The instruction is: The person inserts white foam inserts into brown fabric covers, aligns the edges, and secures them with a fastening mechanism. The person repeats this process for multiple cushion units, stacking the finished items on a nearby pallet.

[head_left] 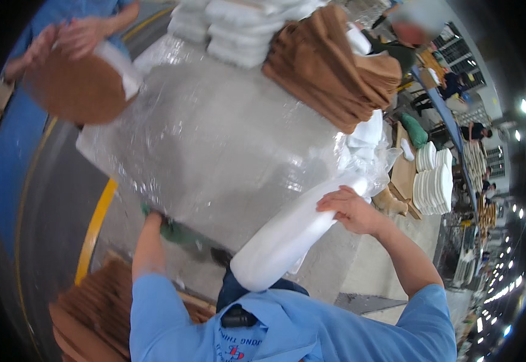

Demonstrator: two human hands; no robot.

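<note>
A thick white pad with rounded ends (pixel 293 232) slants across the near right edge of the plastic-covered table (pixel 214 127), its lower end close to my body. My right hand (pixel 348 208) is closed on its upper part, fingers curled over the top. Down at the table's near left edge is my left hand (pixel 153 217), beside a dark green thing (pixel 178 232) under the edge. The fingers of that hand are hidden, so its grip does not show.
Brown pads (pixel 329 66) and white pads (pixel 239 36) are piled at the table's far side. A co-worker at the far left holds a round brown pad (pixel 79 84). More brown pieces (pixel 94 308) lie stacked low at my left; white stacks (pixel 433 181) stand at right.
</note>
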